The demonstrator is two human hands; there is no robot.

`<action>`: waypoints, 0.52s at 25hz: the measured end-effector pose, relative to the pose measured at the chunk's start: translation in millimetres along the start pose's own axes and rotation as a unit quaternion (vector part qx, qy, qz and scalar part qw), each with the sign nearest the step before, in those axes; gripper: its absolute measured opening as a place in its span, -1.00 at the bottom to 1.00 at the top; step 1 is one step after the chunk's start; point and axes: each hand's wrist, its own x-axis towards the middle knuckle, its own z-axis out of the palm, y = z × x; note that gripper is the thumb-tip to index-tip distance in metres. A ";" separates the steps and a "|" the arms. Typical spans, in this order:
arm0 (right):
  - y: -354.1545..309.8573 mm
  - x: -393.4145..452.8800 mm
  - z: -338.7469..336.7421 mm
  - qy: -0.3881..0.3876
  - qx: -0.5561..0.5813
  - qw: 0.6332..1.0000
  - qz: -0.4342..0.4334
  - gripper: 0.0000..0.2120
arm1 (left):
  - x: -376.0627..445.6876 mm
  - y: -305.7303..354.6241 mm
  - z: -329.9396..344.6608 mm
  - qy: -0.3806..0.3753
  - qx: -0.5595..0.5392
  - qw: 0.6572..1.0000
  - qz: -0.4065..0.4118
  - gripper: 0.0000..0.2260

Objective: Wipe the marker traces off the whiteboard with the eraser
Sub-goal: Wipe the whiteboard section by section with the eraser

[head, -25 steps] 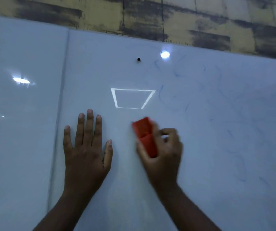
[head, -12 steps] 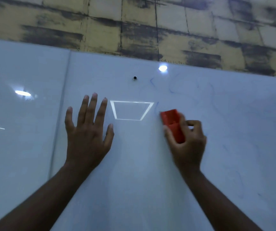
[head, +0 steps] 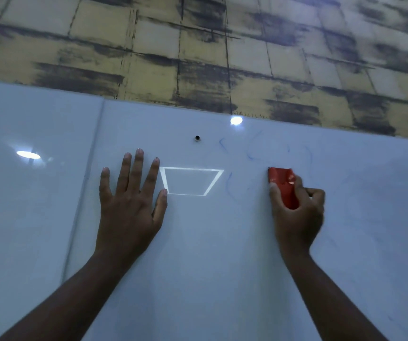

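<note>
A glossy whiteboard [head: 198, 267] fills the lower part of the view. My right hand [head: 298, 217] grips a red eraser [head: 282, 184] and holds it against the board at right of centre. Faint blue marker traces [head: 253, 153] curl just above and to the left of the eraser, and fainter ones [head: 308, 156] run to its right. My left hand [head: 131, 205] lies flat on the board with fingers spread, left of centre.
A vertical seam [head: 84, 193] divides the board left of my left hand. A small dark hole [head: 197, 138] sits near the board's top edge. Ceiling lights reflect as a bright square outline [head: 190, 180] and spots. A stained yellow tiled wall [head: 198, 57] rises above.
My right hand has slid the eraser up and to the right across the board. My left hand has stayed flat on the board. The camera has tilted upward, showing more wall.
</note>
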 end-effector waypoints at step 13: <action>-104.4 -19.5 53.9 -0.122 0.025 0.964 -0.233 -0.37 | 28.5 -2.6 -16.2 0.016 0.011 1.000 -0.010 -0.38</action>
